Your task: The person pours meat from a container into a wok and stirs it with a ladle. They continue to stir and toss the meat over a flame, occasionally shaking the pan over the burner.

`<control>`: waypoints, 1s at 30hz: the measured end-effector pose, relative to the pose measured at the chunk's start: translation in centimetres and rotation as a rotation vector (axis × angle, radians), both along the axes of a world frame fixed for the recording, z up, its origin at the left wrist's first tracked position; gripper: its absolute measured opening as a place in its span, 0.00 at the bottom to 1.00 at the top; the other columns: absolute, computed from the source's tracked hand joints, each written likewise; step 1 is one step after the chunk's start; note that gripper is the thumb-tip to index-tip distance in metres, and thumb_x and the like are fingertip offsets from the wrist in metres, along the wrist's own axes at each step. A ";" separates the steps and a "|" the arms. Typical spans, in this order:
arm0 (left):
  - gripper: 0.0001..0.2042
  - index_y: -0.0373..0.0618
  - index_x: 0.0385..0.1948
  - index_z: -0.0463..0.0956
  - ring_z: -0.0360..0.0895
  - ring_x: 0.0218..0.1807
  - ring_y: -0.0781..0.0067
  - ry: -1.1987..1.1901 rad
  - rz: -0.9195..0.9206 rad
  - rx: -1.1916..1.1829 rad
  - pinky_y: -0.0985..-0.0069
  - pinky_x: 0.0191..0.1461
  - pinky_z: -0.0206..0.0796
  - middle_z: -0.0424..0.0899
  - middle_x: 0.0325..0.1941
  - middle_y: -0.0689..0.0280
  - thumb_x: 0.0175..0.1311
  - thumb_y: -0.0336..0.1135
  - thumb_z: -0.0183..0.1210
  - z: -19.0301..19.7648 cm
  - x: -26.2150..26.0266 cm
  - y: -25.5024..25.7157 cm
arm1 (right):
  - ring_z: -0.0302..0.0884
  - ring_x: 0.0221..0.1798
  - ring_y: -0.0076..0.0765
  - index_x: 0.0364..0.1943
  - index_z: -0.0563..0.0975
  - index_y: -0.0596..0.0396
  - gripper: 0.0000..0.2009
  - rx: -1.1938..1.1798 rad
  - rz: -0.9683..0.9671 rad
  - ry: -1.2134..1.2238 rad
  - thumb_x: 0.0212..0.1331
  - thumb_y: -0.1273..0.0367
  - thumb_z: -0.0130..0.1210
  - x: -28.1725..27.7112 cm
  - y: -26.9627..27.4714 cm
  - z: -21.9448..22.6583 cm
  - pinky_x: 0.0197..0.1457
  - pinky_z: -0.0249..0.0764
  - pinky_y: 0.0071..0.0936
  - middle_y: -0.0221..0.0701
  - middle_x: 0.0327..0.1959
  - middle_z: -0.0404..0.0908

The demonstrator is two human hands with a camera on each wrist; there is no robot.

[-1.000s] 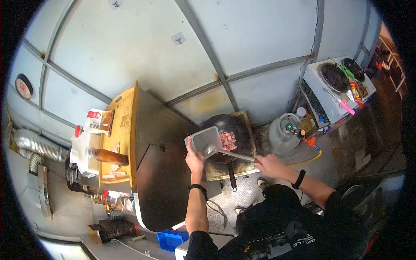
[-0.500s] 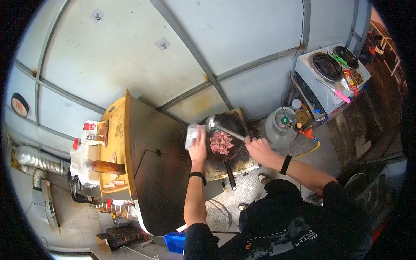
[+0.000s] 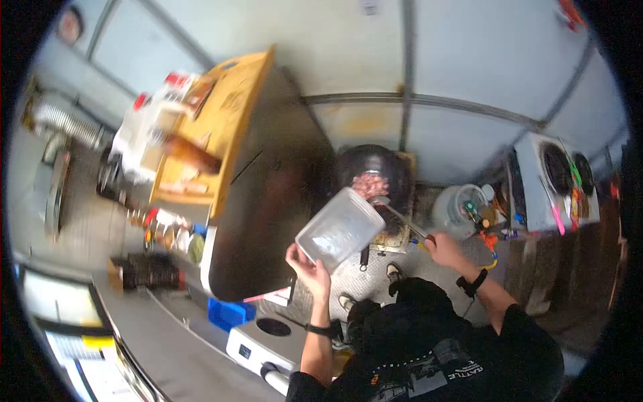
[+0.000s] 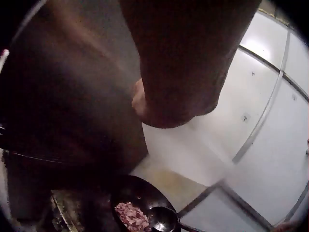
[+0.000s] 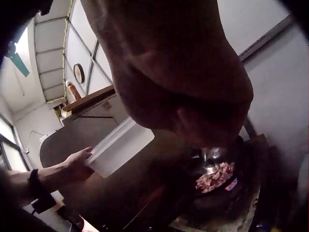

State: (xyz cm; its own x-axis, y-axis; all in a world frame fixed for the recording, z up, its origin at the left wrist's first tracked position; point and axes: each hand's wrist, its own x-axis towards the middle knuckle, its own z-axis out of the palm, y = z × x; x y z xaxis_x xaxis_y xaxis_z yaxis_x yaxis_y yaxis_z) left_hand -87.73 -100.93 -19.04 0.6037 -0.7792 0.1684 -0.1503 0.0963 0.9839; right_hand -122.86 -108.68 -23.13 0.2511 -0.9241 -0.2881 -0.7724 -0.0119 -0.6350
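Observation:
My left hand [image 3: 310,271] grips a translucent rectangular plastic container [image 3: 340,224] by its near end, with only wet smears showing inside. In the head view the container overlaps the near left edge of a black wok [image 3: 362,157]. Pinkish chopped meat [image 3: 372,185] lies in a heap in the wok. My right hand [image 3: 447,253] holds a metal ladle [image 3: 412,224] by its handle. Its bowl is down at the edge of the meat, also in the left wrist view, where the ladle [image 4: 162,220] touches the heap. In the right wrist view a flame glows under the wok.
A grey gas cylinder [image 3: 455,211] stands right of the wok, and a two-burner stove [image 3: 546,194] farther right. To the left rises a dark metal cabinet [image 3: 268,194] with a wooden tray [image 3: 244,100] holding a brown bottle [image 3: 191,153]. A blue bin [image 3: 230,313] sits near my left arm.
My left hand has drawn the container back from the wok toward my body and turned it. More meat lies in the wok. The ladle has come down onto the meat. The head view has swung left.

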 end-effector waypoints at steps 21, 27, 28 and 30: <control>0.33 0.52 0.61 0.52 0.73 0.50 0.65 -0.410 2.172 -0.253 0.78 0.38 0.75 0.59 0.70 0.53 0.52 0.11 0.45 13.9 10.2 60.9 | 0.73 0.24 0.52 0.36 0.69 0.63 0.15 -0.122 0.239 0.225 0.70 0.61 0.44 6.6 -16.4 -23.3 0.25 0.67 0.45 0.47 0.26 0.74; 0.34 0.45 0.62 0.51 0.73 0.53 0.49 -0.273 2.558 -0.031 0.61 0.45 0.79 0.66 0.58 0.44 0.48 0.16 0.48 18.9 18.2 69.8 | 0.59 0.07 0.34 0.30 0.65 0.58 0.10 0.346 -0.153 -0.010 0.67 0.67 0.44 13.0 -12.4 -16.4 0.09 0.53 0.35 0.33 0.12 0.63; 0.34 0.45 0.62 0.51 0.74 0.52 0.48 -0.262 2.564 0.025 0.61 0.43 0.79 0.67 0.56 0.42 0.48 0.16 0.48 19.2 19.0 71.4 | 0.59 0.08 0.32 0.30 0.64 0.56 0.09 0.344 -0.118 0.010 0.65 0.67 0.45 12.3 -13.4 -18.4 0.09 0.54 0.34 0.32 0.13 0.63; 0.35 0.44 0.62 0.51 0.76 0.46 0.45 -0.333 2.651 0.178 0.58 0.42 0.76 0.68 0.54 0.41 0.46 0.16 0.49 16.8 20.8 77.9 | 0.59 0.09 0.29 0.30 0.63 0.53 0.08 0.337 -0.050 0.055 0.62 0.66 0.47 11.1 -14.9 -21.5 0.10 0.54 0.31 0.30 0.15 0.64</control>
